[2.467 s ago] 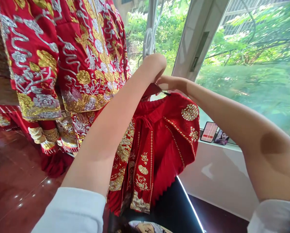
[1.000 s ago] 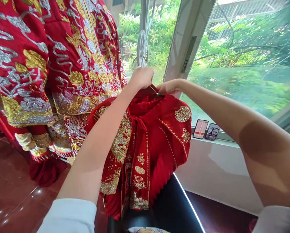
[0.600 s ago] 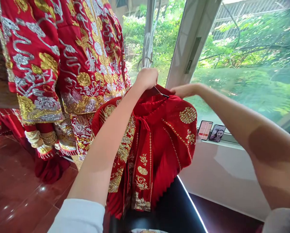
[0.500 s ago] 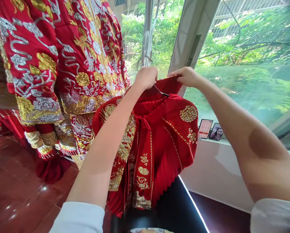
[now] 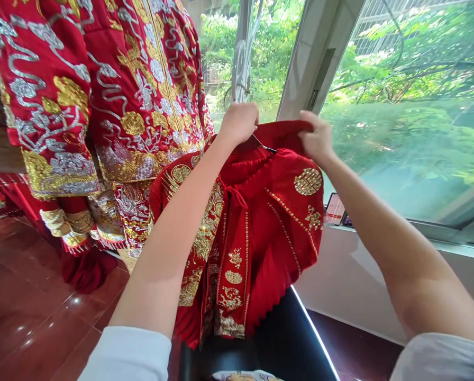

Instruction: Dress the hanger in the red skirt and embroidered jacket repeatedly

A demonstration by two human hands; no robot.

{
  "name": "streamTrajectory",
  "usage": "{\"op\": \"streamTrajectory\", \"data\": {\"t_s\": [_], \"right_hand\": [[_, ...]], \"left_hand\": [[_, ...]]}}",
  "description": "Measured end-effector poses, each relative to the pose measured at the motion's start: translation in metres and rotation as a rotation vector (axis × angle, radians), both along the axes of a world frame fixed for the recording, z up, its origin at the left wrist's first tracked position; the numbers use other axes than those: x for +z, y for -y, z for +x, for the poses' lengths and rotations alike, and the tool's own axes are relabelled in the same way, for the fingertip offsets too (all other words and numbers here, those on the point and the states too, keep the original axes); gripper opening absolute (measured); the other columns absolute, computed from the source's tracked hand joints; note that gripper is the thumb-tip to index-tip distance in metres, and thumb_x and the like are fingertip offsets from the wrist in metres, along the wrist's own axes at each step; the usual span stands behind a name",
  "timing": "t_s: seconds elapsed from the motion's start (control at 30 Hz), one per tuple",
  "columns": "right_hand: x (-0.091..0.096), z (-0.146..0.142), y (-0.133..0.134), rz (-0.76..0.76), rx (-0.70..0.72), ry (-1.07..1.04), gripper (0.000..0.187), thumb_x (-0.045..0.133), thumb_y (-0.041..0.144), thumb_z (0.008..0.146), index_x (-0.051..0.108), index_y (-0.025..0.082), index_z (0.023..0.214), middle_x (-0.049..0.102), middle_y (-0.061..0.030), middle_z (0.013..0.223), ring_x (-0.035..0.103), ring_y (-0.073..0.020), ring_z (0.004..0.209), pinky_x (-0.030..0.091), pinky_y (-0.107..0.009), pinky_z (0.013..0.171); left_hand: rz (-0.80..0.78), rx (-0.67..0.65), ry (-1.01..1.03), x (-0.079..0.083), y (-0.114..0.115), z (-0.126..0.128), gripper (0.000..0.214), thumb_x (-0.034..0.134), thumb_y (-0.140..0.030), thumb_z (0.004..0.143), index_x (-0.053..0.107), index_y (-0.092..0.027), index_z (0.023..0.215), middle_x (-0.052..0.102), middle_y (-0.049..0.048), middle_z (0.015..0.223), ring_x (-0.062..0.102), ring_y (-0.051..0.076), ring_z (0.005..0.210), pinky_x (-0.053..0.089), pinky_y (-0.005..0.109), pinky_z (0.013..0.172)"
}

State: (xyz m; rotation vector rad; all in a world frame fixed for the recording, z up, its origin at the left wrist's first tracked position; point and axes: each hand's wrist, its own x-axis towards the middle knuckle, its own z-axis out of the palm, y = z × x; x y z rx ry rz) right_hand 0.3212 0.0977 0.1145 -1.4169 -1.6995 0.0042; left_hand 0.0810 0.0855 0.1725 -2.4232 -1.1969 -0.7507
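My left hand (image 5: 240, 123) is closed in a fist around the top of a thin metal hanger (image 5: 261, 144), whose dark clip end shows below it. From the hanger hangs a red pleated skirt (image 5: 237, 238) with a gathered waist and gold-embroidered front panel. A red jacket (image 5: 307, 198) with gold embroidery and beaded lines drapes around the same hanger, over the skirt. My right hand (image 5: 318, 138) pinches the jacket's upper edge at the right, its fingers partly hidden by the cloth. The hanger's hook is hidden in my left fist.
Larger red garments (image 5: 142, 95) with silver and gold embroidery hang at the left. A window (image 5: 399, 132) is behind and to the right. A phone (image 5: 334, 210) leans on the sill (image 5: 435, 246). Below the skirt is a black surface (image 5: 284, 338) with a bright edge.
My right hand has moved right and slightly down, drawing the jacket's upper edge outward. My left hand stays nearly in place. My right forearm now covers most of the second phone.
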Motion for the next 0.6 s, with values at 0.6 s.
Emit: {"op": "streamTrajectory", "data": {"t_s": [0.6], "right_hand": [[-0.027,0.028,0.081,0.388,-0.648,0.169,0.019,0.049,0.036,0.080,0.056,0.020,0.071,0.064,-0.0090,0.073,0.052,-0.0208,0.068,0.039,-0.034,0.067]], "left_hand": [[0.099,-0.034,0.049,-0.019,0.039,-0.001,0.040,0.033,-0.022,0.092,0.067,-0.022,0.114,0.069,0.0069,0.115,0.057,0.020,0.108,0.030,0.040,0.107]]}}
